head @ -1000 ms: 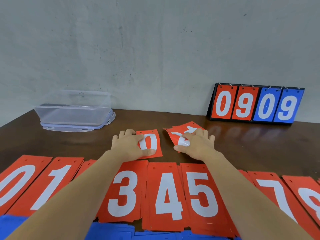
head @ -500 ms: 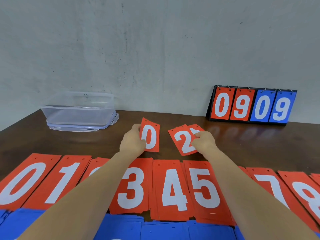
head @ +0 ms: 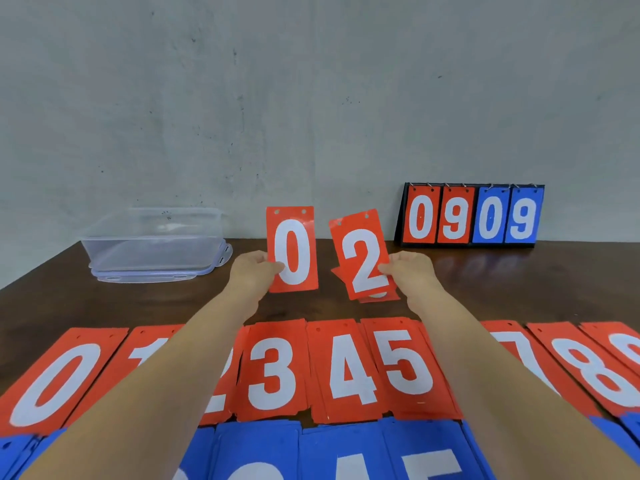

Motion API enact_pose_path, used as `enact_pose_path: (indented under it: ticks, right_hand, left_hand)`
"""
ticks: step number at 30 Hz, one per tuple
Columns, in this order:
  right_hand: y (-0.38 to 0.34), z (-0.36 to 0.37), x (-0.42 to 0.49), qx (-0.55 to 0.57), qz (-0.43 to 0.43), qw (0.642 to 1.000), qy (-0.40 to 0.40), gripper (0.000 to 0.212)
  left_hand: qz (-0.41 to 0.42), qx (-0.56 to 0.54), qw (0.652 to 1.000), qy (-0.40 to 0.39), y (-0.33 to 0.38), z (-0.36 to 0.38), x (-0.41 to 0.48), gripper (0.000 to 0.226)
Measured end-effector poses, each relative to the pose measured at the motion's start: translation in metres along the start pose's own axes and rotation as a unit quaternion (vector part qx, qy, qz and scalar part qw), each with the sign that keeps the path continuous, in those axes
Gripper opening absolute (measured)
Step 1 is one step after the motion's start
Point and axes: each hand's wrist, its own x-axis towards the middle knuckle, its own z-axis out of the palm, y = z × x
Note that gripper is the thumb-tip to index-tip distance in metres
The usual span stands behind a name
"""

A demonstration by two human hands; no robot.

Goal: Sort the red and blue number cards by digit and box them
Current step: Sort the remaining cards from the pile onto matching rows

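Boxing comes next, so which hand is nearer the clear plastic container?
Left. The left hand, pinching the 0 card, is right of the container; the right hand, with the 2 card, is farther right.

I hold a red 0 card point(head: 292, 251) upright in my left hand point(head: 254, 271) and a tilted red 2 card point(head: 362, 258) in my right hand point(head: 412, 271). The red row point(head: 273, 368) lies flat at 6 o'clock, with the blue cards point(head: 256, 445) nearer me. The clear box point(head: 152, 244) sits at 10 o'clock.

Both forearms extended forward. My left hand point(head: 254, 271) pinches the red 0 card point(head: 292, 251) by its left edge, thumb in front; my right hand point(head: 410, 273) pinches the red 2 card point(head: 362, 258) by its right edge likewise.
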Motion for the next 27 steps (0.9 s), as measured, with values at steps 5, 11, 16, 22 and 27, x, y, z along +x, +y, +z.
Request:
enact_pose_path:
  ticks: [5, 11, 16, 22, 27]
  right_hand:
    - [0.003, -0.011, -0.016, 0.058, -0.006, 0.998, 0.006, 0.031]
    - [0.006, -0.024, -0.040, 0.078, -0.023, 0.997, -0.002, 0.026]
    - [0.014, -0.032, -0.057, 0.098, -0.027, 0.995, -0.020, 0.014]
    - [0.020, -0.034, -0.082, 0.073, -0.017, 0.996, -0.045, 0.034]
    - [0.024, -0.030, -0.108, 0.066, -0.038, 0.994, -0.073, 0.038]
  left_hand:
    - [0.016, -0.016, 1.000, -0.016, 0.001, -0.007, -0.006, 0.025]
    - [0.024, -0.021, 0.999, -0.013, 0.002, -0.023, -0.027, 0.022]
    - [0.026, -0.038, 0.999, 0.008, 0.005, -0.034, -0.051, 0.015]
    - [0.011, -0.045, 0.999, 0.023, -0.003, -0.053, -0.080, 0.033]
    - [-0.002, -0.048, 0.997, 0.055, -0.021, -0.082, -0.111, 0.006]
